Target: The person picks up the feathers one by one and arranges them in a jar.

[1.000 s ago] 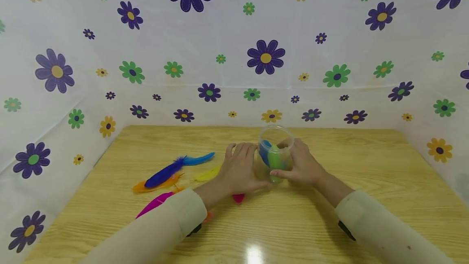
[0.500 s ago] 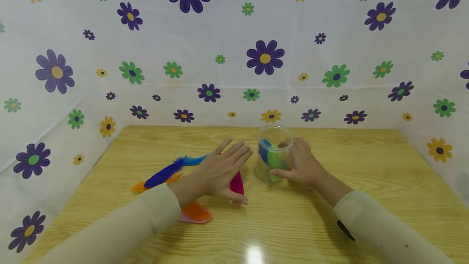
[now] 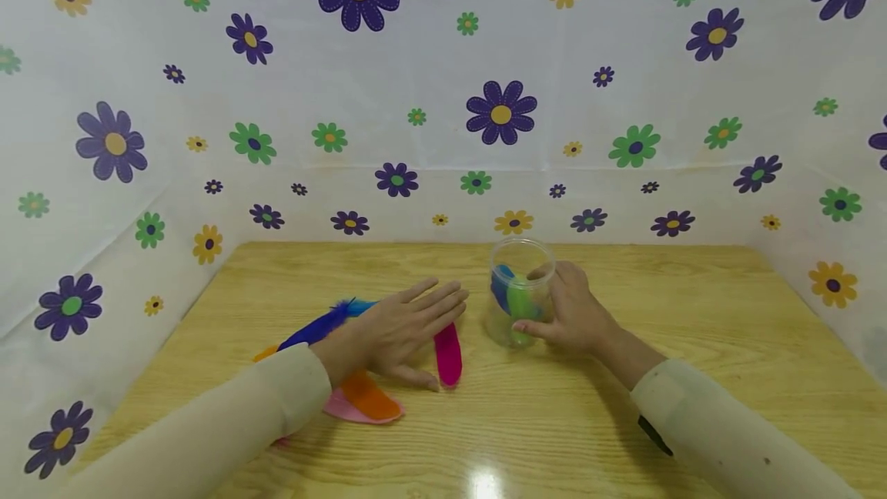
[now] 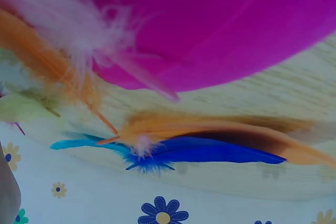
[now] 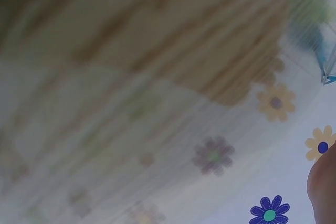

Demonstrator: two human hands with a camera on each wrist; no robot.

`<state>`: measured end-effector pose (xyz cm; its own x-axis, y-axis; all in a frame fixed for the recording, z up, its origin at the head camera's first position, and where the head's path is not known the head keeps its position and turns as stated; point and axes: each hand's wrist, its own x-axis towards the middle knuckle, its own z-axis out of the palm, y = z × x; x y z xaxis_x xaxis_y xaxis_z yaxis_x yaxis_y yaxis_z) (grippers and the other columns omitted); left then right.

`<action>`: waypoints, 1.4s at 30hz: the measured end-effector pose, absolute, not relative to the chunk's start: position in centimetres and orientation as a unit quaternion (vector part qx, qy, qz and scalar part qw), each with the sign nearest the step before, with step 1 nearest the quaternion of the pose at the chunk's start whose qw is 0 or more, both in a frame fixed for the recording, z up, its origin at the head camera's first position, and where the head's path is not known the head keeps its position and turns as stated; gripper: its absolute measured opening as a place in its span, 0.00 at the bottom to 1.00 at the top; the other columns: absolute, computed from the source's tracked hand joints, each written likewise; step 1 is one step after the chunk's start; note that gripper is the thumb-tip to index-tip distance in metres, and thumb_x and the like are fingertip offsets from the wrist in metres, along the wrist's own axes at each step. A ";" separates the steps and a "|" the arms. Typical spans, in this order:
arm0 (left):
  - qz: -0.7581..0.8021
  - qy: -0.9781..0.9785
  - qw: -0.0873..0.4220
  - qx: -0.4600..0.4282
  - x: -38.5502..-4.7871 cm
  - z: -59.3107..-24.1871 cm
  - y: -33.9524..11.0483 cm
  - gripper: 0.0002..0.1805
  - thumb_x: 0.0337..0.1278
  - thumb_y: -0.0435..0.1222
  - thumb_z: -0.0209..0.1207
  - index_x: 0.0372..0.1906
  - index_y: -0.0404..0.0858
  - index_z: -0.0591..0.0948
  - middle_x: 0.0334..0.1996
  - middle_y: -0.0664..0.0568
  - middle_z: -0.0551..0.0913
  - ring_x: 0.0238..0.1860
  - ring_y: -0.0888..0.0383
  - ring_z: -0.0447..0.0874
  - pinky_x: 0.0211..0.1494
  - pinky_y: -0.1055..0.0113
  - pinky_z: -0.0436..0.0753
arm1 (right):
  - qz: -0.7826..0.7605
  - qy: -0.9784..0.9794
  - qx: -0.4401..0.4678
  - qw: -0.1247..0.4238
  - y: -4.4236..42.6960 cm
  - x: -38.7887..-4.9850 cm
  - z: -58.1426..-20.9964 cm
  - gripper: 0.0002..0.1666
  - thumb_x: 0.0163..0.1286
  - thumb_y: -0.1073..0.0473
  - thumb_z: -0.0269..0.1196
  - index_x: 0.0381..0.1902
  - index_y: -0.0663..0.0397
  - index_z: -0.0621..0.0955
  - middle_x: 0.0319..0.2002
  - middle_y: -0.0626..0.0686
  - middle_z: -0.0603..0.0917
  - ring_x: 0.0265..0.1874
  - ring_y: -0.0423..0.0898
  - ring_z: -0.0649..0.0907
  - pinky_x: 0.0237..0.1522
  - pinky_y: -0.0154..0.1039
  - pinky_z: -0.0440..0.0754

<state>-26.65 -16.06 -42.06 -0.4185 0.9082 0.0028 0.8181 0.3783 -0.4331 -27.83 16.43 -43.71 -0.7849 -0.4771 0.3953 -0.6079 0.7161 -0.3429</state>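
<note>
My right hand (image 3: 575, 310) grips the side of a clear plastic cup (image 3: 500, 335), which stands upright on the table. Inside the cup are a green feather (image 3: 518, 303) and a blue feather (image 3: 501, 295). Fingers straight, my left hand (image 3: 398, 331) is spread palm down over loose feathers left of the cup; whether it touches them I cannot tell. A crimson feather (image 3: 449, 358) pokes out beyond it, and an orange feather (image 3: 370, 397) overlaps a pink feather (image 3: 346, 409) below. The left wrist view has a large magenta feather (image 4: 226, 30) close up.
Further left lie a dark blue feather (image 3: 312, 331), a light blue feather (image 3: 359, 306) and another orange feather (image 3: 263, 353). A yellow feather (image 4: 23, 107) shows in the left wrist view. White flowered cloth (image 3: 443, 145) encloses the wooden table (image 3: 658, 291) at the back and sides.
My left hand has come away from beside the cup and moved left over the feathers, uncovering more of the crimson one. The right hand keeps its grip on the cup.
</note>
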 end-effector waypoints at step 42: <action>0.209 -0.784 0.103 -0.576 -25.6 -44.2 -14.4 0.26 0.79 0.41 0.42 0.72 0.32 0.67 0.72 0.41 0.69 0.74 0.48 0.66 0.75 0.60 0.67 | 0.219 -0.920 0.293 0.141 16.6 -27.8 -43.5 0.46 0.58 0.34 0.67 0.61 0.63 0.71 0.58 0.61 0.75 0.63 0.60 0.70 0.71 0.63 0.58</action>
